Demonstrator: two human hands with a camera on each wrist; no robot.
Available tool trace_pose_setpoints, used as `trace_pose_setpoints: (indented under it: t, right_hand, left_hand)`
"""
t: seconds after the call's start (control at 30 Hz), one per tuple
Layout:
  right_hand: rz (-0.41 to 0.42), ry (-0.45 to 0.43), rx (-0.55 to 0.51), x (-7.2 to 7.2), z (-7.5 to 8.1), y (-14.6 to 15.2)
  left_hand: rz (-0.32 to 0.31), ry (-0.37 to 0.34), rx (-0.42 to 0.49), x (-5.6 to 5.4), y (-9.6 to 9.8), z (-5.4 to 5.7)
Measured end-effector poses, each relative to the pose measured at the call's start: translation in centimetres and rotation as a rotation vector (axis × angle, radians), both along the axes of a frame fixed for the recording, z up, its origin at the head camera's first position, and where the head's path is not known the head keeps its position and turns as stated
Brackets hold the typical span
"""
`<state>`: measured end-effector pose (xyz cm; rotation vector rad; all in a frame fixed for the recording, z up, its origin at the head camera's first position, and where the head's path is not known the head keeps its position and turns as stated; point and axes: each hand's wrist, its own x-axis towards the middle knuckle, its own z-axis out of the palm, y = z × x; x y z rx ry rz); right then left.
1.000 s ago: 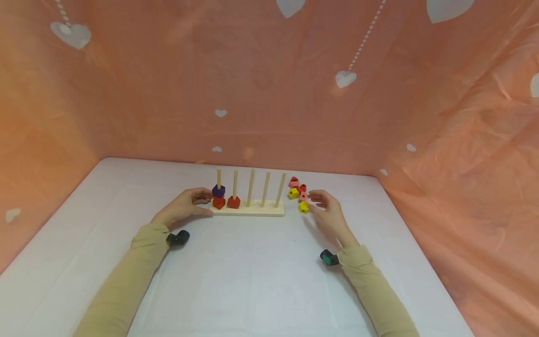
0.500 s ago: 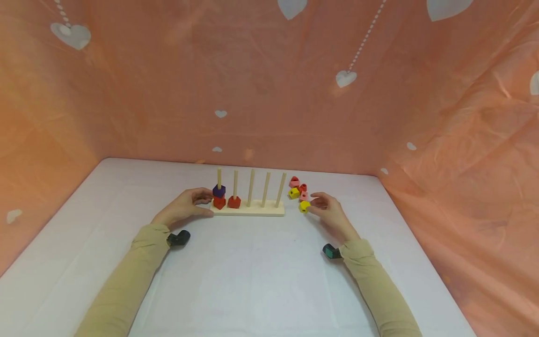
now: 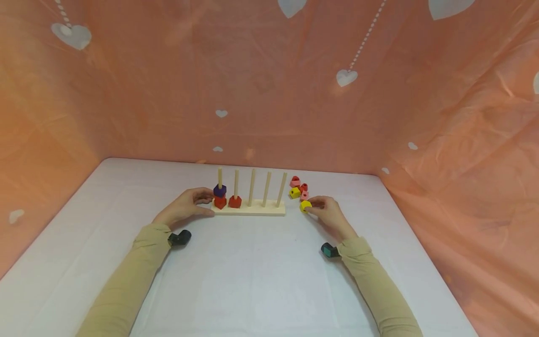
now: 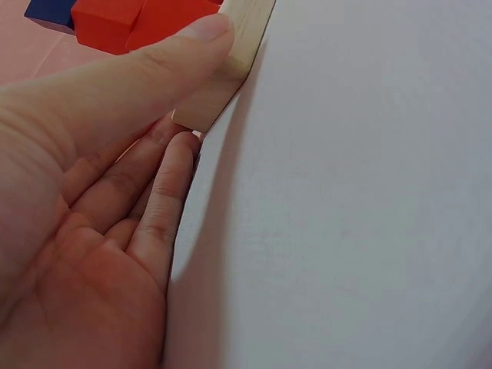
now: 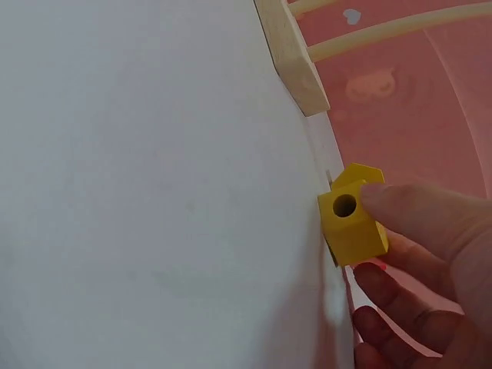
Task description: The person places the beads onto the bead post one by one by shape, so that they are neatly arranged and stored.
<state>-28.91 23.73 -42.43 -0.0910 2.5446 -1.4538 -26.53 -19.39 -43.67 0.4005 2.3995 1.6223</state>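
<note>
A wooden peg stand (image 3: 261,211) with a row of upright pegs is on the table. Its leftmost peg carries red beads (image 3: 220,202) under a purple bead (image 3: 219,190); another red bead (image 3: 235,201) sits low on the second peg. My left hand (image 3: 185,206) grips the stand's left end, thumb (image 4: 204,38) along the front and fingers behind. At the right, my right hand (image 3: 331,214) pinches a yellow bead (image 3: 305,206) between thumb and fingers. In the right wrist view this yellow bead (image 5: 355,231) shows a round hole facing the camera.
Just behind the right hand lie loose beads: a yellow one (image 3: 294,193), pink ones (image 3: 304,195) and red ones (image 3: 303,187). A white cloth covers the table (image 3: 252,271). An orange-pink curtain (image 3: 269,93) with hearts stands behind and at the sides.
The right hand's fingers have closed onto the nearest yellow bead, which has turned slightly. The left hand keeps its hold on the stand.
</note>
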Motion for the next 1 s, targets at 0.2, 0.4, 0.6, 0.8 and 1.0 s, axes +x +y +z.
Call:
trace_pose_setpoints:
  t: [0.2, 0.4, 0.6, 0.8, 1.0]
  right_hand:
    - [0.051, 0.081, 0.016, 0.1, -0.1, 0.1]
    - [0.117, 0.150, 0.022, 0.1, -0.4, 0.0]
    - [0.130, 0.122, 0.005, 0.2, -0.3, 0.2]
    - [0.209, 0.303, 0.047, -0.3, 1.3, -0.1]
    - [0.240, 0.431, -0.053, 0.6, 5.9, -2.0]
  left_hand:
    - [-0.001, 0.007, 0.000, -0.1, 0.0, -0.1]
    - [-0.005, 0.030, -0.008, -0.2, 0.0, -0.3]
    - [0.002, 0.000, 0.003, 0.1, 0.2, -0.2]
    - [0.000, 0.003, -0.001, 0.2, 0.1, 0.0]
    - [-0.007, 0.018, -0.006, 0.0, 0.0, -0.2]
